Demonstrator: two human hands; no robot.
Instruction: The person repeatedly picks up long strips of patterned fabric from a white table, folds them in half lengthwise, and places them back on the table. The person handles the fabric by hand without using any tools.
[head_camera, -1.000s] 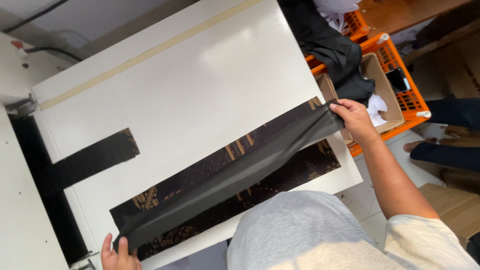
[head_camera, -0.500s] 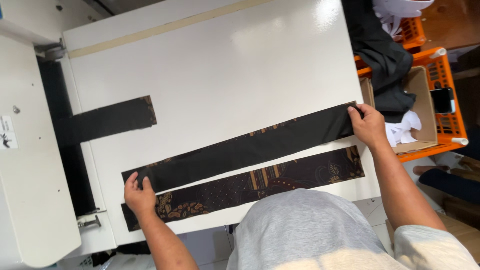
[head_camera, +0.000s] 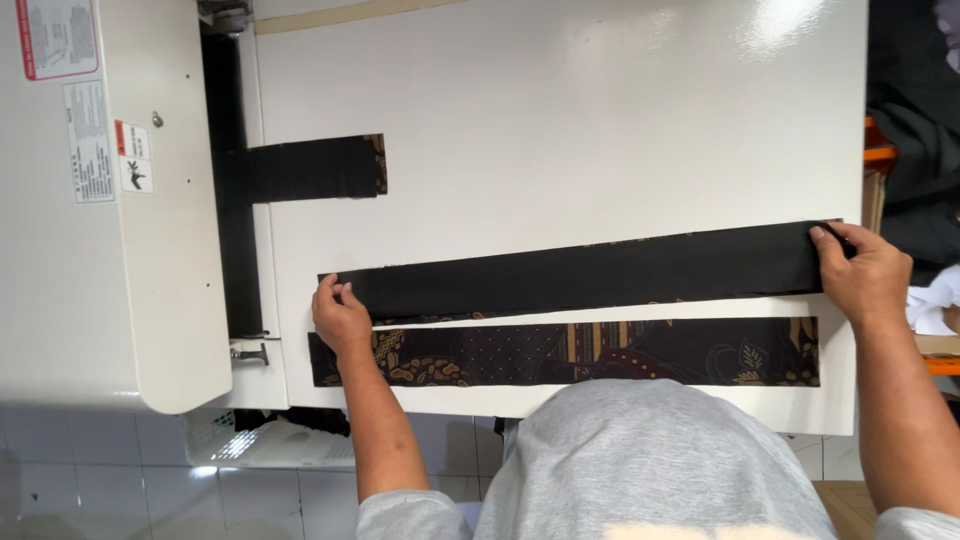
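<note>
A long plain black fabric strip (head_camera: 590, 272) lies flat across the white machine table (head_camera: 560, 120). My left hand (head_camera: 340, 318) presses on its left end and my right hand (head_camera: 862, 275) presses on its right end. Just below it, nearer to me, lies a long black strip with a gold batik pattern (head_camera: 570, 352). A shorter black strip (head_camera: 300, 168) sits farther back, half drawn into the dark slot (head_camera: 228, 250) of the machine at the left.
The white machine housing (head_camera: 110, 200) with warning labels fills the left side. An orange crate (head_camera: 885, 155) with dark cloth stands past the table's right edge. A white basket (head_camera: 265, 445) sits on the tiled floor below.
The plain black strip, held up at a slant a second ago, now lies flat and almost level on the table. Both hands moved down onto its ends.
</note>
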